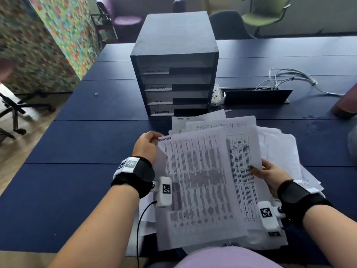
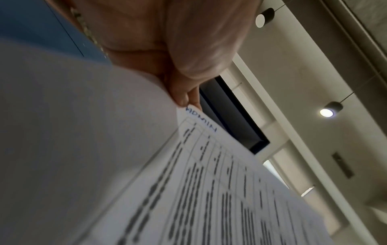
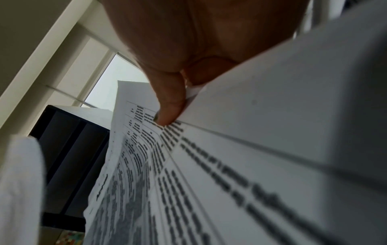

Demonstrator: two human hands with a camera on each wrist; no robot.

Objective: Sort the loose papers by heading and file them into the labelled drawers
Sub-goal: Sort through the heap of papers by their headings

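A dark drawer unit (image 1: 174, 45) with several labelled drawers stands at the table's middle; one label reads ADMIN (image 1: 158, 87). Loose printed papers (image 1: 276, 151) lie spread before it, one headed TASK LIST (image 1: 183, 118). My left hand (image 1: 147, 145) pinches the top left corner of a sheet headed ADMIN (image 1: 197, 186), lifted above the pile. The left wrist view shows that pinch (image 2: 184, 97) at the ADMIN heading (image 2: 201, 121). My right hand (image 1: 270, 175) grips the right edge of a second printed sheet (image 1: 241, 171), thumb on top (image 3: 167, 106).
The dark blue table (image 1: 87, 144) stretches left and right. A white power strip (image 1: 217, 94), a cable tray with white cables (image 1: 289, 78) and a brown object (image 1: 345, 103) sit at the right. Chairs (image 1: 264, 14) stand beyond the table.
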